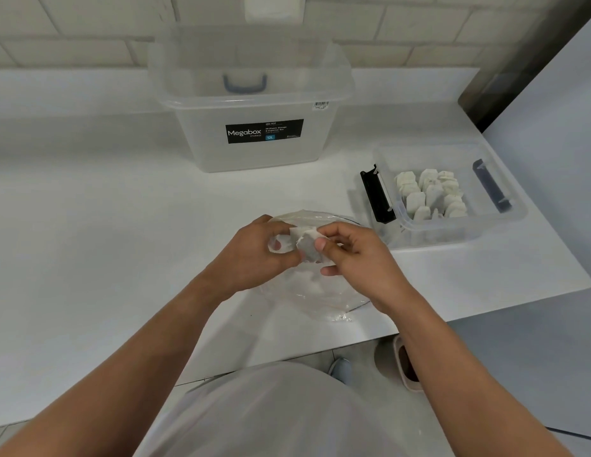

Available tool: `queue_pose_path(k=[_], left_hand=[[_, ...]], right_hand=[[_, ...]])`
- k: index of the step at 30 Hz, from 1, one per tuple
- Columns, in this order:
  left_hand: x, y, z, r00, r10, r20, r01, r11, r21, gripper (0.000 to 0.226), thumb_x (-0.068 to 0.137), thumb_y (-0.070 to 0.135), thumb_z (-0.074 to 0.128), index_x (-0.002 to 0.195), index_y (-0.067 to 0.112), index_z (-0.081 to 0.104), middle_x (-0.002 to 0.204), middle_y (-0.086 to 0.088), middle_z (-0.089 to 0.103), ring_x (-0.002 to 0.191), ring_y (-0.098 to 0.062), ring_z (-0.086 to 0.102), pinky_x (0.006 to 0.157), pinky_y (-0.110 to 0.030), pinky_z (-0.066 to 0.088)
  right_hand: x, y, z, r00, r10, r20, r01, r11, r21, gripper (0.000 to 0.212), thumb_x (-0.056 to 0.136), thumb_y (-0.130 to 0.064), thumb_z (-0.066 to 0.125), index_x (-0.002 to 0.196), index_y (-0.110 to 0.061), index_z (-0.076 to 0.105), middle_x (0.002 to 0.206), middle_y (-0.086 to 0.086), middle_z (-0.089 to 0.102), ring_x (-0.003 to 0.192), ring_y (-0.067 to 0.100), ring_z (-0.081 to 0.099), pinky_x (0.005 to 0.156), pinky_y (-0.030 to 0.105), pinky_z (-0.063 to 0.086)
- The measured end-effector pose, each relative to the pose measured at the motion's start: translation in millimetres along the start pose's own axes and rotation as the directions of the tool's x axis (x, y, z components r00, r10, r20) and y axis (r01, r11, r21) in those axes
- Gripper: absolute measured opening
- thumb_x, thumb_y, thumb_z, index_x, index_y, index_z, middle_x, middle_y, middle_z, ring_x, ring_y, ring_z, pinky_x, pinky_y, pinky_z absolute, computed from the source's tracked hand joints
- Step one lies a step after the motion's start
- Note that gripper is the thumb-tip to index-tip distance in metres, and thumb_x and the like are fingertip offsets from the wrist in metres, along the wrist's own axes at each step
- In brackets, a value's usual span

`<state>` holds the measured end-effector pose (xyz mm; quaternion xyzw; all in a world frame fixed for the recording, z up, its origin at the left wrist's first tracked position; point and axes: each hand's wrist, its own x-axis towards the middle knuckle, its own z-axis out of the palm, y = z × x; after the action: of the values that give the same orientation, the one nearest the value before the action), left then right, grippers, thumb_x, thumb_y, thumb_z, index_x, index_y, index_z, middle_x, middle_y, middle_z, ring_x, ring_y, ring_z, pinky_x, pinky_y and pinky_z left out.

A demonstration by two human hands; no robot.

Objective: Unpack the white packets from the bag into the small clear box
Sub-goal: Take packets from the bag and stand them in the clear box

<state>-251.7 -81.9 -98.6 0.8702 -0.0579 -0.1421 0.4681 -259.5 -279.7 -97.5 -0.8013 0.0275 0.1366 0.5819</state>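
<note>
Both hands [254,255] [356,258] tight on one packet [308,249]

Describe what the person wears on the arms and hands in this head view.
The left hand and right hand are ungloved, with no ring, watch or bracelet showing. The forearms carry no sleeves as far as the frame edge. A light grey garment covers the torso below.

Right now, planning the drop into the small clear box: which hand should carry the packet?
Right. The right hand already pinches the packet, and the small clear box sits on its side; the left hand would have to cross over.
</note>
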Motion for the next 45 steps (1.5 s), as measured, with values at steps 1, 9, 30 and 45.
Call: queue_pose_path(k=[1, 9, 30, 45], left_hand=[[1.2, -0.4, 0.4, 1.0, -0.012, 0.0, 0.012, 1.0, -0.026, 0.019, 0.084, 0.042, 0.076, 0.102, 0.038, 0.073, 0.1, 0.012, 0.058, 0.091, -0.006, 0.058, 0.077, -0.021, 0.044], [7.2, -4.1, 3.8, 0.997, -0.063, -0.042, 0.059, 0.993, -0.1, 0.019, 0.082, 0.047, 0.078, 0.081, 0.029, 0.075, 0.094, 0.008, 0.062, 0.088, -0.013, 0.059, 0.079, -0.028, 0.047], [11.0, 4.5, 13.2, 0.987, -0.102, -0.125, 0.102, 0.995, -0.01, 0.008, 0.083, 0.036, 0.079, 0.088, 0.03, 0.08, 0.089, 0.011, 0.06, 0.082, -0.006, 0.057, 0.067, -0.016, 0.038], [11.0, 18.5, 25.0, 0.971, -0.069, -0.23, 0.11, 0.979, 0.173, 0.009, 0.084, 0.034, 0.078, 0.086, 0.027, 0.081, 0.095, -0.001, 0.066, 0.083, -0.017, 0.061, 0.069, -0.014, 0.04]], right_hand=[[1.0, -0.3, -1.4, 1.0, 0.016, 0.018, -0.017, 0.999, 0.037, 0.011, 0.099, -0.016, 0.065, 0.102, -0.021, 0.075, 0.105, 0.002, 0.072, 0.096, 0.018, 0.071, 0.076, 0.035, 0.064], [7.9, 6.8, -4.9, 1.0, -0.006, 0.013, 0.007, 0.999, -0.051, 0.016, 0.093, -0.026, 0.074, 0.109, -0.025, 0.074, 0.103, -0.002, 0.072, 0.089, 0.021, 0.072, 0.08, 0.042, 0.063], [17.0, 22.5, -16.1, 0.997, 0.053, 0.06, -0.063, 0.981, 0.186, 0.013, 0.089, -0.007, 0.077, 0.097, -0.008, 0.066, 0.088, 0.011, 0.068, 0.086, 0.02, 0.067, 0.087, 0.044, 0.062], [-8.4, -12.4, -67.0, 0.918, -0.396, 0.031, 0.348, 0.764, -0.543, 0.007, 0.095, -0.024, 0.071, 0.097, -0.025, 0.078, 0.085, -0.013, 0.075, 0.079, 0.008, 0.069, 0.075, 0.031, 0.058]])
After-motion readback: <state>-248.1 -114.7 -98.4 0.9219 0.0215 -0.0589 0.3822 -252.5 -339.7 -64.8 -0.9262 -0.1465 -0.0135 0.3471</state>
